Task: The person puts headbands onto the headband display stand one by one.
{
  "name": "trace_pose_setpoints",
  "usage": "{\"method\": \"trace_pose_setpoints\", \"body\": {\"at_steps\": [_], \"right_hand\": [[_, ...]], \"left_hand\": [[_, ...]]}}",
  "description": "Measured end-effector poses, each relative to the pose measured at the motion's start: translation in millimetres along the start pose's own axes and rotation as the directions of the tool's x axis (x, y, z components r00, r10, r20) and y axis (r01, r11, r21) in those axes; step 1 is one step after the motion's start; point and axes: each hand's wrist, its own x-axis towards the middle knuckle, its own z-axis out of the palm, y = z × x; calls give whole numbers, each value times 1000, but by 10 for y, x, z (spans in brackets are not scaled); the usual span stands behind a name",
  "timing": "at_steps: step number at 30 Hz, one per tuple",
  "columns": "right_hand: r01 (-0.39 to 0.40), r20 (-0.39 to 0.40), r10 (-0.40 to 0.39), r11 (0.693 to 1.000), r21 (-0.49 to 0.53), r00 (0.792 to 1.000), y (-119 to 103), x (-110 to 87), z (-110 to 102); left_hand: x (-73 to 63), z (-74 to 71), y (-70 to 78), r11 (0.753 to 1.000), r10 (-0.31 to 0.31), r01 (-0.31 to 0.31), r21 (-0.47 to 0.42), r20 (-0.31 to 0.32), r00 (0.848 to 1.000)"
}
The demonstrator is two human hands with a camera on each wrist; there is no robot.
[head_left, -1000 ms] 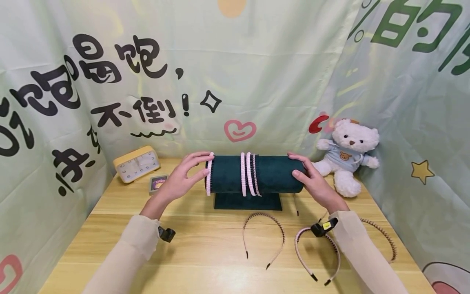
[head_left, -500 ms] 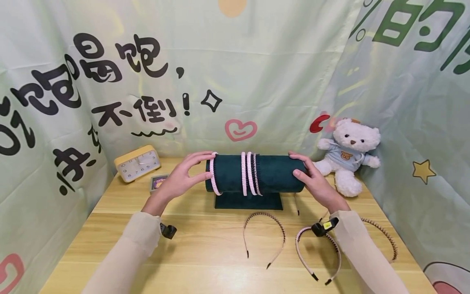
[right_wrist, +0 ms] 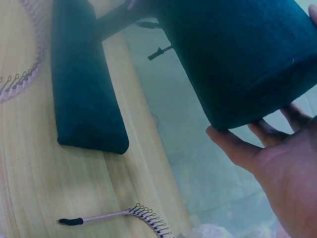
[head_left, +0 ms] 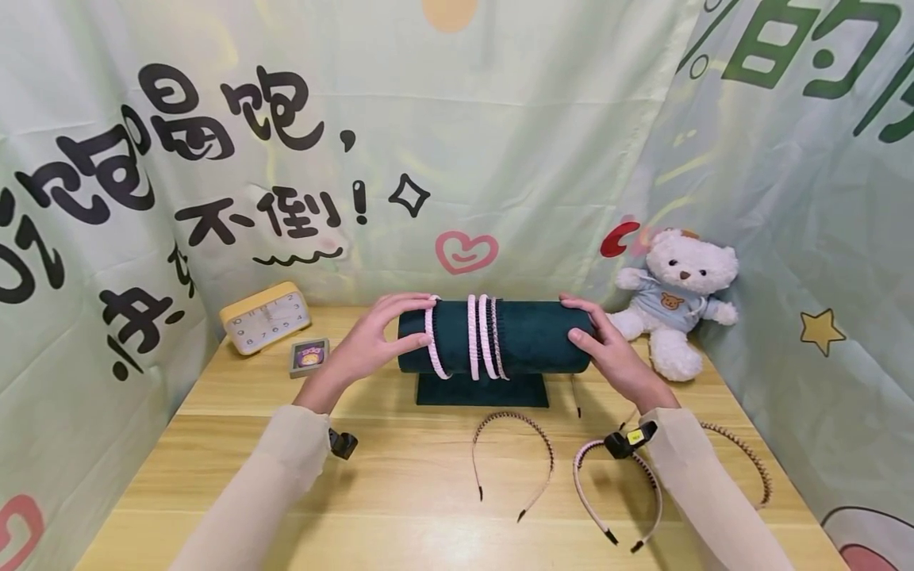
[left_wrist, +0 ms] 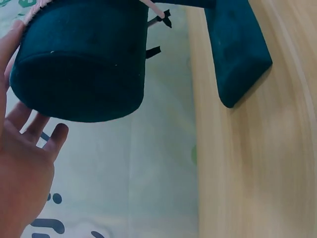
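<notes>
A dark green velvet headband stand (head_left: 543, 337), a padded roll on a flat base, stands on the table. My left hand (head_left: 374, 337) pinches a pale pink headband (head_left: 435, 361) near the roll's left end, thumb in front and fingers over the top. At the roll's right end, my right hand (head_left: 614, 353) grips with the thumb in front and fingers behind. Around the middle sit two more pink headbands (head_left: 473, 341) and a thinner braided one (head_left: 499, 341). In the left wrist view, the left hand (left_wrist: 25, 173) is beside the roll's end; the right wrist view shows the right hand (right_wrist: 292, 171) at the other end.
In front of the stand lie a thin beaded headband (head_left: 510, 415), a pink headband (head_left: 579, 480) and, partly behind the right sleeve, another headband (head_left: 750, 456). A yellow clock (head_left: 267, 319) and small box (head_left: 309, 357) stand left. A white teddy bear (head_left: 674, 305) sits right.
My left hand has slid the pink headband rightward along the roll, away from its left end. My right hand has stayed at the right end.
</notes>
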Motion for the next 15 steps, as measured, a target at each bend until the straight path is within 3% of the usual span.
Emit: {"method": "trace_pose_setpoints", "body": {"at_steps": [15], "right_hand": [[3, -3, -3, 1000, -7, 1000, 1, 1, 2]], "left_hand": [[181, 89, 151, 988, 70, -74, 133, 34, 997]]}}
